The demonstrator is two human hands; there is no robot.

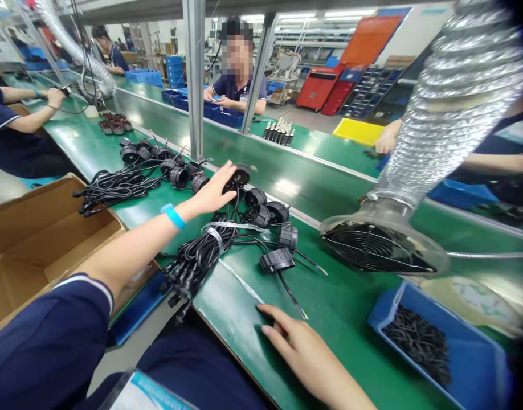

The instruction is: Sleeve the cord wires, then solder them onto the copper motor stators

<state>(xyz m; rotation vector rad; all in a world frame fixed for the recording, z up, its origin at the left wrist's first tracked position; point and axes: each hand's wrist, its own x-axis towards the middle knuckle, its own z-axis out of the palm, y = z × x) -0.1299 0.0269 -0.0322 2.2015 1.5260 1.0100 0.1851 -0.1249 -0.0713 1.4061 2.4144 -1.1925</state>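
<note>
My left hand (212, 192) reaches across the bench, its fingers and thumb around a black round ribbed cap (241, 174) with a cable hanging from it. Below it lies a bundle of black cables (201, 256), bound by a clear plastic strip (242, 280). More black caps (277, 261) sit to the right, with bare coloured wire ends (303, 312) sticking out. My right hand (306, 354) rests low over the green bench, thumb and forefinger apart. Its forefinger tip is at the strip's loose end; whether it presses on it, I cannot tell.
A second cable bundle (116, 185) lies farther left, beside an open cardboard box (52, 239). At right, a blue bin (470, 364) holds small black parts under a fume hood (381, 245) on a silver duct. A metal post (193, 80) rises behind the caps. Co-workers sit across and left.
</note>
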